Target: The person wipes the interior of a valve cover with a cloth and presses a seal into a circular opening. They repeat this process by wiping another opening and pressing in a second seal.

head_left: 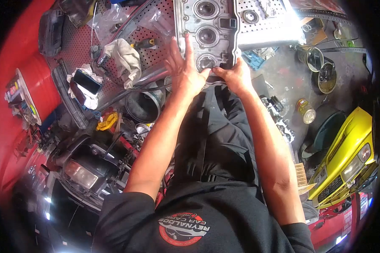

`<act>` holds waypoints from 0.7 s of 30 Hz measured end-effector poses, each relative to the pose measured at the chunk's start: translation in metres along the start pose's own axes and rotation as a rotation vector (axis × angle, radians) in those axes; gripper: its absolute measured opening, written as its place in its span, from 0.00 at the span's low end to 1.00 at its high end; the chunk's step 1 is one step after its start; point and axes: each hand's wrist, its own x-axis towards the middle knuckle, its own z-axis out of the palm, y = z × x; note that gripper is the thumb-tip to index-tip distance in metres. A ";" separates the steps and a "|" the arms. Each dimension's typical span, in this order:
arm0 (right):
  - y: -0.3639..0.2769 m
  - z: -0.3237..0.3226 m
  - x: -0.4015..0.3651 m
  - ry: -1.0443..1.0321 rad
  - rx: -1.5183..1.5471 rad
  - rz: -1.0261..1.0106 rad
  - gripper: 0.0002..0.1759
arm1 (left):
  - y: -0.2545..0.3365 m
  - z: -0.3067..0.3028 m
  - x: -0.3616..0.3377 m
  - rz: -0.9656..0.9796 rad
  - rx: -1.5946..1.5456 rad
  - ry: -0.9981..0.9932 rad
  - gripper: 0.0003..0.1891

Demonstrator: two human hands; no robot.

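Observation:
A metal engine cover with a row of round openings lies at the top centre, over the perforated work surface. My left hand rests on its left edge near the bottom, fingers stretched out and apart. At its lower right corner, my right hand has its thumb on top and its fingers bent round the edge. The two thumbs nearly meet at the cover's lower end.
Left of the cover, a perforated metal table carries a crumpled cloth, a yellow-black tool and a phone on a rag. A bucket stands below. Cans and a yellow car front are at right.

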 end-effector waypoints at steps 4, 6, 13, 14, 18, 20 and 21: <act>0.009 0.004 0.008 0.028 -0.047 -0.042 0.46 | -0.002 0.001 -0.001 0.012 -0.026 -0.003 0.69; 0.008 0.002 0.006 -0.007 -0.027 -0.030 0.46 | -0.002 0.002 -0.002 -0.001 -0.031 -0.012 0.69; 0.011 0.003 0.008 -0.048 0.078 -0.065 0.44 | -0.016 0.003 0.000 0.089 -0.224 0.102 0.60; 0.013 0.001 0.009 -0.043 0.066 -0.073 0.45 | -0.021 0.005 0.001 0.092 -0.268 0.123 0.59; 0.002 0.001 0.008 0.012 -0.072 -0.068 0.47 | -0.019 0.001 0.001 0.040 -0.296 0.120 0.55; -0.006 0.002 0.000 0.083 -0.154 -0.025 0.48 | -0.019 0.004 0.000 0.021 -0.315 0.117 0.56; -0.010 0.006 -0.001 0.130 -0.174 -0.003 0.48 | -0.018 0.004 0.000 0.014 -0.292 0.112 0.56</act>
